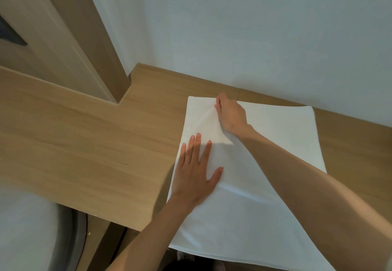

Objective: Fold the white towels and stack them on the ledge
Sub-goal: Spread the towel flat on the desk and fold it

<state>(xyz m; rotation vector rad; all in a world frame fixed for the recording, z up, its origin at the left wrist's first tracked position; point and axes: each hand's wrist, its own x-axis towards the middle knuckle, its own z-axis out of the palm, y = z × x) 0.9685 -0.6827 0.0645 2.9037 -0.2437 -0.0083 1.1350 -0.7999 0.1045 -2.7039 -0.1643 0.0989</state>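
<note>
A white towel (275, 143) lies spread on the wooden ledge (84, 143), its near end hanging over the front edge below the forearms. The left hand (194, 175) rests flat on the towel's left side, fingers straight and spread. Beyond it the right hand (231, 116), reaching across, pinches a raised fold of the towel with curled fingers, close to the white wall (233, 27).

A white towel (265, 164) lies spread flat on the wooden ledge (84, 139).
</note>
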